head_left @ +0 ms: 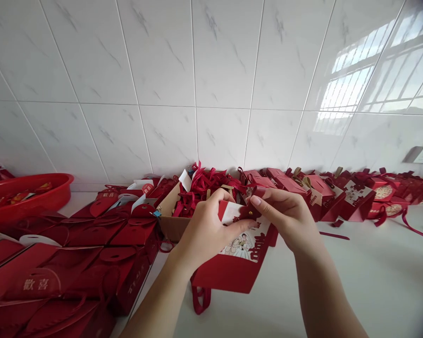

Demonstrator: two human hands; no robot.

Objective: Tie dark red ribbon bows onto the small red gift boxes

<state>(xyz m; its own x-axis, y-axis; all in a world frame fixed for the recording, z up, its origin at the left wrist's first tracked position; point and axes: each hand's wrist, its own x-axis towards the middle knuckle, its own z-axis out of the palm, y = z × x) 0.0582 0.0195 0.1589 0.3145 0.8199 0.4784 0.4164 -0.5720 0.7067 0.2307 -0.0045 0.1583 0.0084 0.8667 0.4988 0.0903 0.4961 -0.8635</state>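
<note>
A red gift box with a white printed panel of cartoon figures is held above the white tabletop. My left hand is closed on its upper edge, the thumb lying across the front near a small gold stud. At the top of the box my right hand pinches a dark red strap between thumb and fingers. A loop of red ribbon hangs below the box's left corner. My hands cover part of the box's top.
Behind my hands stands a cardboard box heaped with red ribbons. Red boxes crowd the left side, near a red plastic basin. Several finished-looking gift boxes line the tiled wall. A ribbon strip lies on the table.
</note>
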